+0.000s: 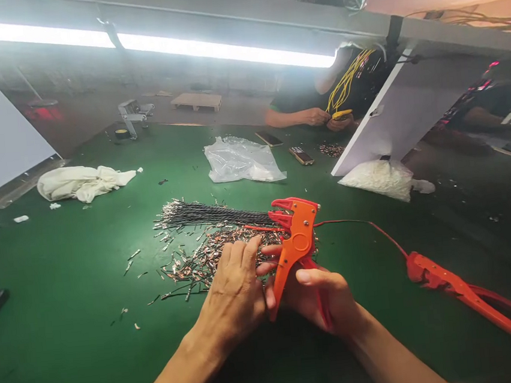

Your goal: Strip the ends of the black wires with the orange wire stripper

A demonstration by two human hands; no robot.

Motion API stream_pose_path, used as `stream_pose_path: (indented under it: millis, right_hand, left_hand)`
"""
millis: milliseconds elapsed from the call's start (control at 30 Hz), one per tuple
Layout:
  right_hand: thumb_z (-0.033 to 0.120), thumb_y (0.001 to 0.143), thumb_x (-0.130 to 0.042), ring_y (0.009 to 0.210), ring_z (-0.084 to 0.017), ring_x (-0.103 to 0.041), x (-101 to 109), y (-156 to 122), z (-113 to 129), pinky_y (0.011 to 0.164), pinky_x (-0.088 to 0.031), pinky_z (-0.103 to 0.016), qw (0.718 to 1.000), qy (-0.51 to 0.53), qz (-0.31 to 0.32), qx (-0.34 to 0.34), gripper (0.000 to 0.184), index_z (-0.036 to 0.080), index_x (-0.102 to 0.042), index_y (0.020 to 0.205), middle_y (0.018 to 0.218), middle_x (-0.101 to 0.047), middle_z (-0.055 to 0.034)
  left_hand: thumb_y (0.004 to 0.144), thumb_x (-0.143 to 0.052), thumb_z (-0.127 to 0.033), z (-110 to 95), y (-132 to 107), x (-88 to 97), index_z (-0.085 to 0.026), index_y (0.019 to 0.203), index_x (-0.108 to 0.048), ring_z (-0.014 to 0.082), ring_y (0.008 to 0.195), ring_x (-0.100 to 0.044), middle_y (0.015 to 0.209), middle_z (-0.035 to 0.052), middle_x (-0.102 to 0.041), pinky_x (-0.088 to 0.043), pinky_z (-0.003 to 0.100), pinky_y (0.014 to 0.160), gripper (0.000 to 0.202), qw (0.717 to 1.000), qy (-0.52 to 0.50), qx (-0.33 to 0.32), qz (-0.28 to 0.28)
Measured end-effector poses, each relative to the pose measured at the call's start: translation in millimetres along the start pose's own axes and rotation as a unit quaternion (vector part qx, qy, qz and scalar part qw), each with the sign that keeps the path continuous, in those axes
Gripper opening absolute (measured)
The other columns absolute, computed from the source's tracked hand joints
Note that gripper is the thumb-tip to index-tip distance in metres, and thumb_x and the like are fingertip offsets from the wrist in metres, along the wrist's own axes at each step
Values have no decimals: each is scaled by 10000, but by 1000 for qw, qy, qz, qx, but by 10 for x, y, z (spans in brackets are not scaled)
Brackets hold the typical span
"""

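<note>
My right hand point(333, 292) is wrapped around the handles of an orange and red wire stripper point(300, 238), held upright with its jaws pointing left. My left hand point(235, 284) is close beside the handles, fingers together and bent down over a pile of short wire pieces point(202, 254). What its fingertips hold, if anything, is hidden. Behind the pile lies a bundle of black wires point(221, 213) with metal terminals at the left end. A second orange wire stripper point(454, 284) lies at the right, and a thin red cord point(383, 230) runs from it behind the held tool.
A clear plastic bag point(243, 159), a white cloth bag point(83, 183), phones point(301, 155) and a tied bag of white pieces point(378, 178) lie on the green table point(72, 353). Across it, a co-worker's hands point(327, 118) hold yellow wires. A white panel point(374, 108) stands at right.
</note>
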State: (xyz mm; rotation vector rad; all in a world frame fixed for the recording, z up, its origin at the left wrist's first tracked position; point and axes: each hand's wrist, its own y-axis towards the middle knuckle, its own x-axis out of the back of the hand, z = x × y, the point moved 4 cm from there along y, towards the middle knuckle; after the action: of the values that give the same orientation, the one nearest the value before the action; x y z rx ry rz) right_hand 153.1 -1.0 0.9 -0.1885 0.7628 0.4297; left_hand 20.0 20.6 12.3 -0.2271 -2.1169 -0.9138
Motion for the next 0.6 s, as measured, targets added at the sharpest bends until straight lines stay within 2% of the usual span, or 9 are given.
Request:
stream_pose_path:
  millis: [133,233,333,433,467,500,533,567,600]
  right_hand:
    - [293,783,-537,764,-246,-670,21,-35,23,735,-503,-452,1000,-12,-18,-22,437,217,-582,1210,1264,-647,-126]
    - [316,762,-536,737,-235,-656,29,-37,17,736,-499,-453,999,-18,-19,-35,431,202,-597,1174,1238,-659,-136]
    - [311,761,-519,714,-236,-647,18,-42,35,694,-507,-450,1000,-2,0,-25,424,201,-612,1159,1198,-680,-129]
    - [283,743,-508,704,-234,-646,0,-70,95,676,-511,-435,1000,5,11,0,433,211,-638,1149,1167,-701,-103]
    - [277,730,-513,701,-232,-647,-3,-81,120,676,-512,-428,1000,2,10,8,434,212,-649,1136,1153,-710,-98]
    - [272,716,-520,700,-232,-648,-3,-92,142,672,-513,-422,1000,-3,5,14,429,213,-659,1118,1138,-717,-95]
    - [269,702,-529,695,-233,-650,-1,-102,161,663,-514,-417,1000,-7,0,17,424,215,-665,1099,1122,-724,-94]
    - [268,690,-535,682,-234,-650,4,-108,177,652,-515,-417,1000,-10,-4,21,419,218,-668,1084,1108,-731,-92]
    - [270,683,-537,664,-233,-649,11,-111,189,641,-515,-420,1000,-12,-7,25,417,224,-666,1077,1099,-735,-86]
  left_hand:
    - [696,-491,-24,15,-9,-8,-187,1375,-278,238,924,-485,1031,98,-513,-515,436,809,730,1000,-16,-6,8]
    - [700,-540,-73,6,-15,2,-195,1420,-225,288,1119,-458,1216,154,-456,-472,487,909,795,1000,-14,-18,-6]
    - [728,-579,-126,-107,-24,116,-174,1322,-327,311,1200,-425,1253,174,-437,-421,494,946,647,994,42,-57,-88]
    - [779,-579,-140,-325,-40,319,-188,1073,-477,247,983,-524,990,94,-569,-413,405,836,315,973,83,-88,-196]
    - [801,-573,-157,-389,-29,364,-194,940,-516,220,846,-537,848,59,-589,-403,377,768,155,975,76,-78,-191]
    - [827,-560,-171,-440,-6,377,-206,778,-516,181,686,-506,687,15,-560,-374,343,683,74,986,58,-61,-147]
    - [869,-531,-207,-465,19,372,-207,658,-508,159,588,-470,586,1,-530,-334,319,611,212,995,27,-21,-90]
    - [916,-488,-260,-454,36,355,-204,613,-536,142,528,-452,544,-2,-532,-308,303,568,312,998,-30,48,-34]
    - [950,-443,-313,-429,42,315,-203,583,-561,127,487,-441,512,-5,-530,-300,290,547,401,986,-114,122,26]
